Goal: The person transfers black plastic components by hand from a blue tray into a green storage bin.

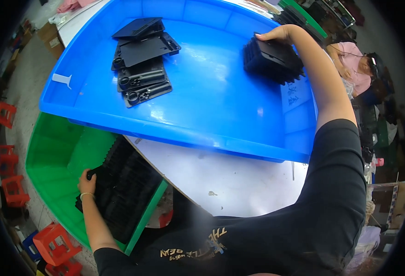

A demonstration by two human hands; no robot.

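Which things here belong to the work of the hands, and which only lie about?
In the work:
- right hand on a stack of black parts in the blue tray
- left hand on black parts in the green bin
- loose black parts in the blue tray

Lying about:
- red stools
- white table

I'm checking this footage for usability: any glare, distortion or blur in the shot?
Head view: fisheye bends the blue tray's rim and darkens the corners; soft glare on the tray floor; black parts under the right hand and left hand lose detail; focus otherwise sharp.
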